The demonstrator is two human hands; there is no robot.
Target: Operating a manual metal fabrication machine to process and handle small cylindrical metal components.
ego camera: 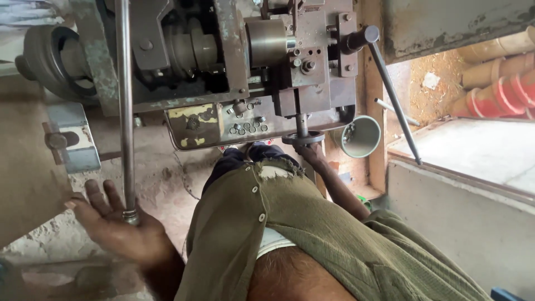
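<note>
Dim, perhaps right-side daylight, soft edges

The worn grey metal machine [245,72] fills twelve o'clock, with the long steel rod [126,106] running down before its left part to the left hand [120,226] at eight o'clock. Under the machine's base, the small round handwheel [302,137] meets the right hand [309,151], and the short pale pipe section [361,135] lies just to its right. The stacked clay-coloured pipes [496,78] lie at two o'clock, behind the flat concrete slab [473,150].

olive green shirt [312,234], grey-green machine [223,67] with yellow-flecked plate [195,125], orange-red pipes [501,83].
</note>
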